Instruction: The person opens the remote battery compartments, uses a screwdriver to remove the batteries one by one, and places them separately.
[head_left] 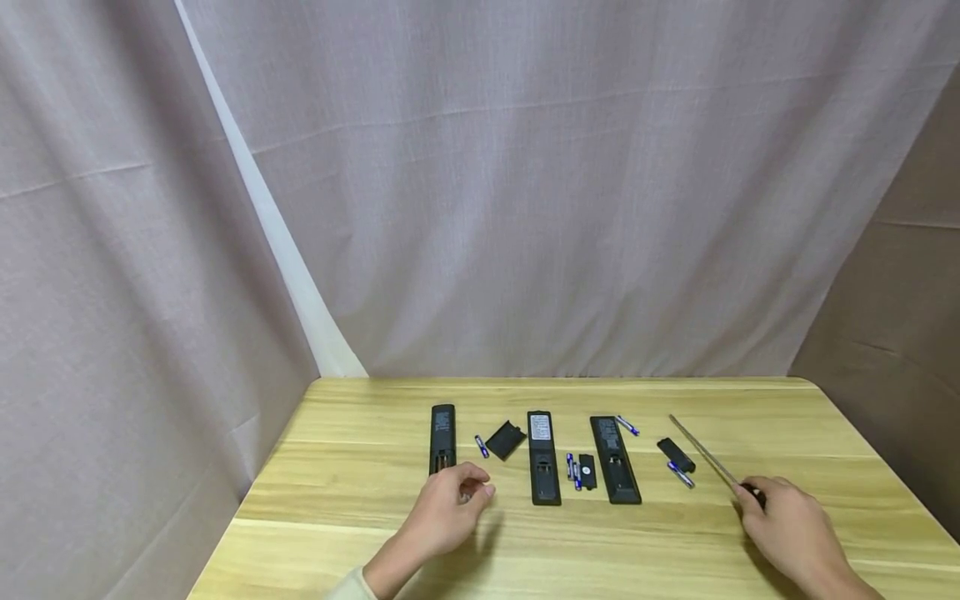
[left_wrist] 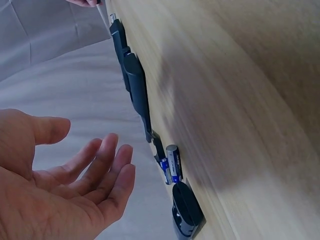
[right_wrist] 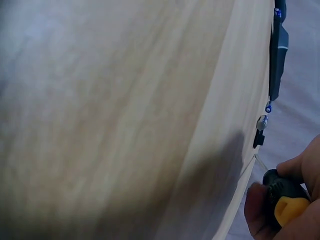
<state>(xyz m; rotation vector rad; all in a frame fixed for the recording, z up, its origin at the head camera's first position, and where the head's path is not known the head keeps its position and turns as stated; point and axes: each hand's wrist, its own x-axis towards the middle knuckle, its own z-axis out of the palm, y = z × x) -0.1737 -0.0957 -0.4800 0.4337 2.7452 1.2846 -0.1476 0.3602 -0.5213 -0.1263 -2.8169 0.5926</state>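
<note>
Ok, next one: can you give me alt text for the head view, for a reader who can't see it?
A left hand hovers empty by the leftmost of three black remotes lying on a wooden table, while the right hand grips a screwdriver. Loose batteries and battery covers lie between the remotes.

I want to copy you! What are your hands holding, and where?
The right hand grips a screwdriver by its handle. The left hand holds nothing.

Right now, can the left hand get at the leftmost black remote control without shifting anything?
Probably yes. The left hand hangs open just short of the near end of the leftmost black remote control, with only bare wooden table between them. The right hand holds a screwdriver far off.
</note>
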